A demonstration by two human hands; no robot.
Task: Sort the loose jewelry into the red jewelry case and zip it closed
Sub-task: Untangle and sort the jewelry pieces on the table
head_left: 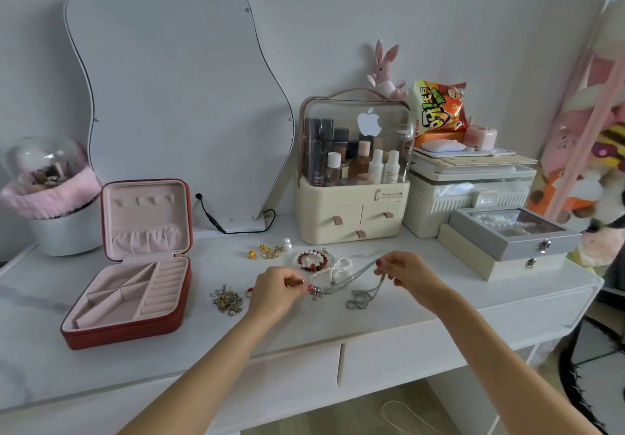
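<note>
The red jewelry case stands open at the left of the white vanity top, its pink compartments bare. My left hand pinches the pendant end of a silver chain necklace. My right hand pinches the same chain further along, lifting it off the top; a loop hangs down to the surface. Behind the chain lie a red bead bracelet and a pearl strand. Gold earrings lie further back. A tangle of metal charms lies left of my left hand.
A cream cosmetics organizer stands behind the jewelry, with stacked storage boxes and two latched boxes at the right. A curved mirror leans on the wall; its cable lies on the top. A brush holder stands far left.
</note>
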